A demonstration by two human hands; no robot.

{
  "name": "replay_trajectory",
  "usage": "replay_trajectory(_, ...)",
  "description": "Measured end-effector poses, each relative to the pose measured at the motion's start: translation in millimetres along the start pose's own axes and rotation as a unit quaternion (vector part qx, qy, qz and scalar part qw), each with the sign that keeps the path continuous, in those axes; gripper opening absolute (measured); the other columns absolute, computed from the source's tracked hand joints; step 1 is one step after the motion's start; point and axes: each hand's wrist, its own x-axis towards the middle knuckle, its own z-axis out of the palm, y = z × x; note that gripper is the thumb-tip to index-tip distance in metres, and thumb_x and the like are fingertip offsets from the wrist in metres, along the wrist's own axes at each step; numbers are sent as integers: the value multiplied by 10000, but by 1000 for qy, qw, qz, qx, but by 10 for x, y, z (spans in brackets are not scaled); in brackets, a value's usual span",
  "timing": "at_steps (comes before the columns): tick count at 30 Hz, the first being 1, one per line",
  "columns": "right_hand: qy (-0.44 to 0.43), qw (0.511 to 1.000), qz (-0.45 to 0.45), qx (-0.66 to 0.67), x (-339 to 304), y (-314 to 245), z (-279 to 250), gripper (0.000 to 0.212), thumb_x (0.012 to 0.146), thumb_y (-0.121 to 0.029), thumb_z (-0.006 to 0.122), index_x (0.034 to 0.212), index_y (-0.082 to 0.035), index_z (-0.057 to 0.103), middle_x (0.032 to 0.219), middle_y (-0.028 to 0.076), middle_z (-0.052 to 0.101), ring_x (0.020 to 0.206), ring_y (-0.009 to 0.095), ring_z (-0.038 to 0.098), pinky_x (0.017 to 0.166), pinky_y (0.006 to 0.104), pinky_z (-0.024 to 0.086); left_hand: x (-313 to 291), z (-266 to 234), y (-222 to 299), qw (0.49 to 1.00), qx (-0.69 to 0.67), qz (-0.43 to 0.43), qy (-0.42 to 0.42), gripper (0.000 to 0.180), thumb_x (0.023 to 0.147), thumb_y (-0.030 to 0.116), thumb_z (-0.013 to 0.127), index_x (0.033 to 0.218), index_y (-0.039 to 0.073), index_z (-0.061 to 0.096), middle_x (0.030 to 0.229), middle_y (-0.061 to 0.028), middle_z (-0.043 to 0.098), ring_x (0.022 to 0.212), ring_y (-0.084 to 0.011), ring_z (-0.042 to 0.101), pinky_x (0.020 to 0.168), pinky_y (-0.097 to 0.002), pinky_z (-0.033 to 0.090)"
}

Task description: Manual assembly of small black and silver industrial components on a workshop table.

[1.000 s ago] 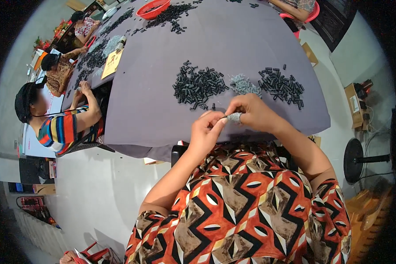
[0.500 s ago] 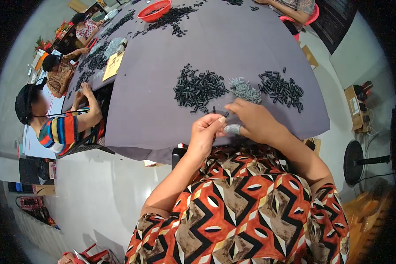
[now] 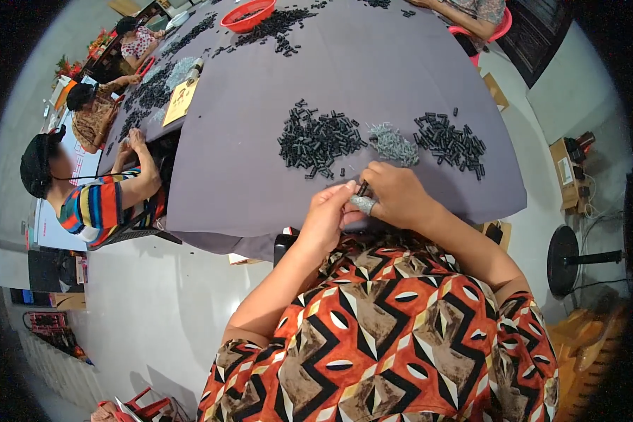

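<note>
My left hand [image 3: 330,209] is closed in a pinch on a small black cylindrical piece [image 3: 362,189] at the table's near edge. My right hand [image 3: 394,195] meets it there, its fingers bent onto the same piece; silvery wrapping [image 3: 363,204] covers its thumb. Whether a thin metal part is also between the fingers cannot be made out. Just beyond lie a heap of black cylindrical pieces [image 3: 316,141], a smaller pile of thin silvery metal parts [image 3: 395,144] and a second black heap [image 3: 451,142] to the right. One loose black piece [image 3: 342,171] lies near my left hand.
A purple-grey cloth covers the table [image 3: 260,190]. At its far side stands a red basket [image 3: 247,17] beside more black pieces [image 3: 278,29]. A yellow booklet [image 3: 181,102] lies at left, near a seated person in a striped shirt [image 3: 112,204]. A black fan [image 3: 566,260] stands at right.
My right hand has moved left and slightly down, bringing its fingers against the black piece in my left hand. The heaps look the same.
</note>
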Motion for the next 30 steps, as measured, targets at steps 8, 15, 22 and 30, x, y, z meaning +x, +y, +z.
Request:
replay_trajectory(8, -2, 1000, -24, 16, -137, 32, -3, 241, 741, -222, 688, 831, -53, 543, 787, 122, 579, 742, 334, 614, 623, 447, 493, 19, 17, -98, 998, 66, 1, -12, 150, 940, 118, 580, 931, -2, 669, 833, -58, 691, 671, -100, 648, 597, -229, 536)
replay_trajectory(15, -22, 1000, -7, 9, -382, 59, 39, 226, 742, -203, 681, 806, -35, 545, 770, 148, 592, 726, 352, 619, 625, 455, 491, 62, -1, -423, 997, 77, 9, -16, 142, 937, 122, 597, 874, 30, 684, 740, 8, 651, 565, -39, 511, 523, -190, 394)
replay_trajectory(22, -25, 995, 97, 29, -379, 210, -190, 258, 808, -298, 634, 862, -49, 598, 837, 159, 616, 804, 368, 618, 690, 451, 493, 82, 43, -288, 942, 306, 140, 13, 205, 963, 180, 580, 955, 2, 682, 784, 32, 619, 690, -51, 518, 646, -213, 431)
replay_trajectory(30, 42, 957, 269, -105, -460, 1058, -693, 287, 819, -186, 657, 1061, -44, 595, 941, 161, 615, 915, 384, 609, 789, 456, 489, 377, -339, 142, 696, 625, 316, 160, 171, 843, 134, 687, 975, 27, 663, 856, -120, 625, 748, -241, 623, 681, -338, 494)
